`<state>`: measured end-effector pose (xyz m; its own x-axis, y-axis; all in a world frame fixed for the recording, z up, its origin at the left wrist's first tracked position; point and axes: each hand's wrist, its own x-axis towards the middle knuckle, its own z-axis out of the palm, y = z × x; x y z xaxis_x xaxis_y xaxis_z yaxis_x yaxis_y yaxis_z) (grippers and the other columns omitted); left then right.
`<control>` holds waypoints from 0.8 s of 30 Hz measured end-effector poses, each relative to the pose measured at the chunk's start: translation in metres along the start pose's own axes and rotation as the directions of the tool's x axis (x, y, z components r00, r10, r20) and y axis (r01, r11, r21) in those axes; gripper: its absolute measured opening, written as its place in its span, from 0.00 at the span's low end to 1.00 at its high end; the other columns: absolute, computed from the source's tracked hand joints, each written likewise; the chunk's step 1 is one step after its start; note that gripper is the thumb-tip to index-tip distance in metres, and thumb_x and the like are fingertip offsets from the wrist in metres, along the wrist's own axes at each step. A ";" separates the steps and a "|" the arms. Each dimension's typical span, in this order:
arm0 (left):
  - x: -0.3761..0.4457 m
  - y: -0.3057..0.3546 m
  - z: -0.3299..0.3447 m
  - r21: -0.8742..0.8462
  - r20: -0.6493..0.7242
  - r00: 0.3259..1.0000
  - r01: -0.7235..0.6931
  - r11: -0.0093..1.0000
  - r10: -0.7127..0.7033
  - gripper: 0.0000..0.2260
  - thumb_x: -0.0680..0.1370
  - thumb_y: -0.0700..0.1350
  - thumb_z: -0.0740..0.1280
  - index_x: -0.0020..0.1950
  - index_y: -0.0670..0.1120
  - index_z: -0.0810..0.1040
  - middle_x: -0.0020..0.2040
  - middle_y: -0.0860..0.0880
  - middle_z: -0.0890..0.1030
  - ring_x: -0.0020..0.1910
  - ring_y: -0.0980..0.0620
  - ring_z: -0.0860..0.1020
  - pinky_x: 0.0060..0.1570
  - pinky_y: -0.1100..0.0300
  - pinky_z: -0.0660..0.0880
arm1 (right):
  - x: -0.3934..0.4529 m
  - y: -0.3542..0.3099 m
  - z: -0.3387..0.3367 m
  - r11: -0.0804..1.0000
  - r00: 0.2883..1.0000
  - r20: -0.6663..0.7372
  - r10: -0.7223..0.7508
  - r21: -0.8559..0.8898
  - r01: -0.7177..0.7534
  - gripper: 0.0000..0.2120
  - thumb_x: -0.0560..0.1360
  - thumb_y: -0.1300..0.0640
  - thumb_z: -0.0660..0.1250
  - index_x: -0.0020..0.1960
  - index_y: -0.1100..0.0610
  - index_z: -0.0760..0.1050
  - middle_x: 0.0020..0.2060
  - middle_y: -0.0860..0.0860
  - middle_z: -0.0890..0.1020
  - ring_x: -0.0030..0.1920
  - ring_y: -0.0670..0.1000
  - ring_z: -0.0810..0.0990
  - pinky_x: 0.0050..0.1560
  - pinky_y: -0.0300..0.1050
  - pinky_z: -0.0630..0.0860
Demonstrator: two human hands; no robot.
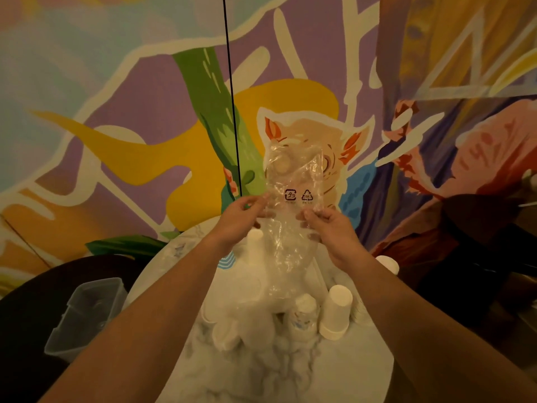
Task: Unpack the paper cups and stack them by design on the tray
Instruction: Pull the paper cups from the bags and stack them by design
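My left hand (244,216) and right hand (328,225) pinched an empty clear plastic bag (293,199) upright above the round white table (343,370), where loose paper cups (335,312) lay across its middle.

Clear plastic bag (290,222), held up at centre, veils cups behind it; their shapes and designs unreadable through crinkled film. Small print under bag's two recycling marks too small to read. Cup cluster (232,327) at 6 o'clock on desk (363,367) washed out, count and prints unclear. Cup (388,263) at 3 o'clock half hidden behind right forearm. Both forearms cut by bottom edge. Grey bin (87,312) at 8 o'clock: contents not discernible. Dark shapes at 4 o'clock unidentifiable.
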<state>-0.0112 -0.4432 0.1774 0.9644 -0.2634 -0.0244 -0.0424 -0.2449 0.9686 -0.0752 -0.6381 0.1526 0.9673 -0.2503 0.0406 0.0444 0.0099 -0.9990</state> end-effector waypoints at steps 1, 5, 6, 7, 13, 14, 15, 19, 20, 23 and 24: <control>-0.001 -0.003 -0.002 0.053 0.053 0.998 0.020 0.998 -0.023 0.16 0.80 0.63 0.64 0.60 0.54 0.78 0.48 0.54 0.87 0.36 0.54 0.76 0.35 0.61 0.69 | 0.000 -0.001 0.001 0.999 1.000 0.006 -0.012 -0.036 0.012 0.07 0.80 0.56 0.68 0.53 0.57 0.83 0.48 0.45 0.85 0.47 0.40 0.82 0.45 0.35 0.77; -0.002 -0.011 -0.008 -0.064 0.156 0.984 0.103 0.993 -0.092 0.15 0.80 0.62 0.65 0.63 0.56 0.77 0.53 0.50 0.86 0.27 0.52 0.68 0.28 0.60 0.67 | -0.001 0.000 0.009 0.997 0.998 0.059 -0.012 -0.077 0.016 0.06 0.79 0.58 0.68 0.55 0.54 0.83 0.50 0.39 0.83 0.47 0.30 0.79 0.41 0.26 0.73; -0.003 -0.012 -0.009 -0.112 0.173 0.979 0.131 0.985 -0.110 0.14 0.81 0.60 0.65 0.63 0.57 0.77 0.56 0.49 0.85 0.27 0.52 0.69 0.28 0.60 0.68 | -0.001 0.000 0.011 0.998 0.998 0.059 0.004 -0.070 0.001 0.07 0.80 0.57 0.68 0.55 0.53 0.83 0.51 0.39 0.83 0.49 0.30 0.79 0.43 0.27 0.74; -0.004 -0.012 -0.011 -0.152 0.197 0.973 0.154 0.976 -0.123 0.14 0.81 0.59 0.65 0.64 0.56 0.77 0.59 0.49 0.82 0.28 0.52 0.71 0.28 0.61 0.69 | -0.001 -0.001 0.015 0.997 0.998 0.061 0.019 -0.071 -0.015 0.08 0.80 0.57 0.68 0.57 0.54 0.83 0.52 0.38 0.83 0.49 0.30 0.79 0.43 0.28 0.74; -0.008 -0.017 -0.027 -0.226 0.263 0.959 0.165 0.960 -0.103 0.14 0.84 0.51 0.63 0.64 0.44 0.79 0.62 0.47 0.82 0.42 0.43 0.86 0.38 0.58 0.83 | -0.004 -0.003 0.032 0.941 0.999 -0.013 0.051 -0.334 -0.052 0.11 0.79 0.48 0.68 0.56 0.51 0.84 0.40 0.39 0.79 0.29 0.37 0.72 0.30 0.29 0.67; -0.008 -0.019 -0.030 -0.236 0.250 0.964 0.156 0.959 -0.095 0.14 0.84 0.50 0.62 0.62 0.43 0.79 0.60 0.45 0.83 0.45 0.41 0.86 0.42 0.56 0.84 | -0.004 -0.004 0.037 0.934 0.996 -0.037 0.077 -0.348 -0.085 0.11 0.79 0.46 0.68 0.54 0.50 0.85 0.36 0.41 0.76 0.27 0.41 0.69 0.28 0.34 0.69; -0.008 -0.021 -0.032 -0.250 0.231 0.969 0.144 0.958 -0.085 0.13 0.84 0.50 0.62 0.60 0.43 0.80 0.60 0.44 0.83 0.48 0.40 0.86 0.47 0.54 0.84 | -0.004 -0.007 0.043 0.937 0.991 -0.062 0.120 -0.323 -0.134 0.12 0.78 0.44 0.68 0.52 0.50 0.84 0.34 0.44 0.74 0.28 0.44 0.68 0.28 0.38 0.72; -0.003 -0.029 -0.040 -0.316 0.179 0.982 0.114 0.942 -0.059 0.12 0.83 0.48 0.65 0.53 0.40 0.83 0.55 0.40 0.85 0.57 0.42 0.84 0.61 0.52 0.79 | -0.006 -0.014 0.063 0.938 0.939 0.007 0.345 -0.041 -0.344 0.27 0.73 0.34 0.68 0.54 0.58 0.81 0.47 0.55 0.75 0.38 0.58 0.81 0.44 0.52 0.85; -0.003 -0.030 -0.043 -0.337 0.177 0.982 0.116 0.935 -0.058 0.13 0.83 0.48 0.66 0.50 0.40 0.84 0.53 0.40 0.86 0.57 0.44 0.84 0.62 0.53 0.78 | -0.005 -0.012 0.066 0.929 0.929 0.022 0.370 -0.002 -0.370 0.30 0.72 0.33 0.69 0.54 0.59 0.80 0.49 0.58 0.77 0.42 0.61 0.85 0.48 0.55 0.85; -0.006 -0.032 -0.053 -0.394 0.155 0.986 0.119 0.911 -0.062 0.17 0.81 0.52 0.68 0.44 0.38 0.83 0.48 0.41 0.87 0.53 0.48 0.85 0.62 0.55 0.78 | -0.002 -0.007 0.077 0.921 0.927 0.025 0.373 0.106 -0.374 0.28 0.71 0.34 0.71 0.56 0.57 0.80 0.55 0.59 0.80 0.52 0.64 0.85 0.53 0.58 0.83; -0.007 -0.034 -0.057 -0.405 0.135 0.989 0.113 0.908 -0.063 0.18 0.81 0.52 0.68 0.43 0.38 0.83 0.47 0.40 0.87 0.51 0.49 0.86 0.61 0.55 0.78 | -0.001 -0.004 0.081 0.918 0.929 0.031 0.370 0.142 -0.370 0.28 0.70 0.34 0.73 0.57 0.56 0.80 0.55 0.58 0.80 0.52 0.65 0.85 0.54 0.58 0.83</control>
<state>-0.0014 -0.3804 0.1588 0.9210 -0.3712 -0.1180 0.1758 0.1256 0.9764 -0.0560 -0.5590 0.1585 0.9224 -0.1989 -0.3310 -0.2820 0.2388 -0.9292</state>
